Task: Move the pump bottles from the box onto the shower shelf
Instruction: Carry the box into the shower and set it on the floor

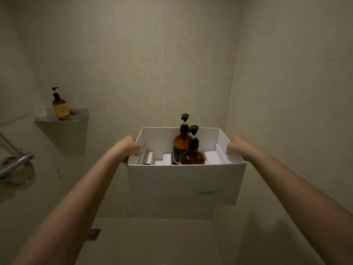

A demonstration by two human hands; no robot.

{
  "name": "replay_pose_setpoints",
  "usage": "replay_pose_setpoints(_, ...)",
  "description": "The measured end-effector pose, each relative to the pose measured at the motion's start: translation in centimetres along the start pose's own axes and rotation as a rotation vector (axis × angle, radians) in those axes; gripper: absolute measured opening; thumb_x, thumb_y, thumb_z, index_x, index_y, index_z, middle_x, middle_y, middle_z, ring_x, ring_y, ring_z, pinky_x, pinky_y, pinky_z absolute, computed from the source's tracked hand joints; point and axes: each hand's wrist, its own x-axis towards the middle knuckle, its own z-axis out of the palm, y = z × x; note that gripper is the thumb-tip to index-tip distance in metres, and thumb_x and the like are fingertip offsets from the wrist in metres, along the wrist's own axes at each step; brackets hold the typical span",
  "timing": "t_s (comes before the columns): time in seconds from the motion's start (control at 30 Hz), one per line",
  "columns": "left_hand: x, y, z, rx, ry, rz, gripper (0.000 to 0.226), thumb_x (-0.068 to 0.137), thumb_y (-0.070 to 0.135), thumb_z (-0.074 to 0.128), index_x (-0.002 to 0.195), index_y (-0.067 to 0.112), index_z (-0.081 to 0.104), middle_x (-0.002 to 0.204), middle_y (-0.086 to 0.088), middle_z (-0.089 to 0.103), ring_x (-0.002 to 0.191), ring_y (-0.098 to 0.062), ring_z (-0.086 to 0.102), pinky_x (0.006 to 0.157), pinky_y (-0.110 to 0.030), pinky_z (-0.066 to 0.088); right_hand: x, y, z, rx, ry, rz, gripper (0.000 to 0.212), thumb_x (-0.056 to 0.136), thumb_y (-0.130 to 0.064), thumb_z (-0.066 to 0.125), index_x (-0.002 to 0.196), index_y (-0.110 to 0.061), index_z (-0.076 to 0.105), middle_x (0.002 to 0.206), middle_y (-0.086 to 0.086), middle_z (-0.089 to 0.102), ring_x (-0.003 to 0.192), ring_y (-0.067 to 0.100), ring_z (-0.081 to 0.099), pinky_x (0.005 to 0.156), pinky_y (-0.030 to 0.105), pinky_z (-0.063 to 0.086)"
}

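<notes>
A white cardboard box [183, 182] is held up in front of me in the shower. My left hand [131, 147] grips its left wall and my right hand [236, 147] grips its right wall. Two amber pump bottles with black pumps stand upright inside: a taller one [180, 144] behind, with a dark label, and a shorter one [193, 154] in front. A third amber pump bottle [60, 106] with a yellow label stands on the corner shower shelf [80, 115] at the left.
White inserts [211, 156] lie in the box bottom beside the bottles. A chrome shower valve and bar [15, 165] stick out from the left wall. A small metal floor drain [94, 233] sits low at the left. Tiled walls enclose the space.
</notes>
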Motion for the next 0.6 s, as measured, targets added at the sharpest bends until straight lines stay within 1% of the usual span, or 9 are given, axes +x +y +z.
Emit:
replay_pose_setpoints(0.07,2.2,-0.2,0.0,0.007,0.016,-0.002,0.014,0.074,-0.01,0.052,0.065,0.0,0.052,0.059,-0.015,0.049,0.048,-0.025,0.048,0.029,-0.019,0.036,2.4,-0.7,0.5,-0.008,-0.009,-0.013,0.038,0.078,-0.002,0.059,0.113,0.009,0.057,0.103,0.026,0.063,0.082,0.035,0.06,0.064,0.028,0.046)
replay_pose_setpoints(0.13,4.4,-0.4,0.1,0.0,0.032,-0.006,0.018,0.073,-0.01,0.053,0.061,0.002,0.05,0.057,-0.014,0.048,0.047,-0.024,0.047,0.027,-0.016,0.034,5.0,-1.6,1.0,-0.016,-0.025,-0.034,0.035,0.077,-0.002,0.059,0.111,0.01,0.058,0.093,0.024,0.062,0.079,0.034,0.06,0.058,0.025,0.043)
replay_pose_setpoints(0.23,7.8,-0.6,0.0,-0.035,0.047,-0.033,0.019,0.075,-0.011,0.052,0.061,0.002,0.049,0.059,-0.015,0.048,0.048,-0.025,0.048,0.028,-0.015,0.035,8.8,-3.6,1.5,-0.033,-0.036,-0.072,0.033,0.078,-0.002,0.06,0.108,0.011,0.059,0.088,0.022,0.059,0.078,0.032,0.059,0.058,0.026,0.042)
replay_pose_setpoints(0.3,10.2,-0.9,-0.4,-0.042,0.068,-0.053,0.018,0.075,-0.011,0.052,0.062,0.002,0.05,0.06,-0.015,0.049,0.049,-0.025,0.048,0.028,-0.015,0.035,11.6,-5.3,1.9,-0.042,-0.042,-0.101,0.033,0.078,-0.001,0.06,0.108,0.012,0.059,0.088,0.021,0.058,0.077,0.031,0.058,0.054,0.025,0.039)
replay_pose_setpoints(0.37,12.7,-1.0,-1.2,-0.05,0.087,-0.069,0.016,0.075,-0.011,0.052,0.064,0.0,0.051,0.06,-0.016,0.049,0.05,-0.026,0.049,0.033,-0.019,0.038,14.3,-7.1,2.1,-0.049,-0.052,-0.135,0.032,0.079,-0.001,0.059,0.108,0.012,0.058,0.087,0.021,0.058,0.075,0.031,0.057,0.052,0.025,0.039)
replay_pose_setpoints(0.47,16.0,-1.0,-3.0,-0.032,0.128,-0.082,0.007,0.074,-0.01,0.053,0.073,-0.003,0.055,0.066,-0.019,0.051,0.054,-0.027,0.05,0.044,-0.024,0.039,18.0,-10.4,2.5,-0.054,-0.07,-0.191,0.032,0.08,-0.001,0.058,0.109,0.012,0.058,0.087,0.02,0.057,0.07,0.029,0.055,0.049,0.024,0.038)
replay_pose_setpoints(0.53,18.3,-0.9,-4.4,-0.006,0.162,-0.088,0.009,0.073,-0.009,0.054,0.081,-0.005,0.058,0.072,-0.021,0.054,0.056,-0.028,0.052,0.048,-0.025,0.04,20.3,-12.7,2.7,-0.047,-0.087,-0.222,0.032,0.08,0.0,0.057,0.11,0.012,0.057,0.089,0.021,0.057,0.073,0.031,0.056,0.054,0.026,0.041)
replay_pose_setpoints(0.6,20.5,-1.0,-5.7,0.008,0.186,-0.097,0.012,0.073,-0.008,0.055,0.084,-0.006,0.059,0.075,-0.022,0.056,0.058,-0.029,0.053,0.048,-0.025,0.041,22.8,-14.8,3.1,-0.041,-0.1,-0.252,0.033,0.08,0.0,0.057,0.111,0.013,0.057,0.09,0.021,0.057,0.076,0.032,0.055,0.056,0.027,0.041)
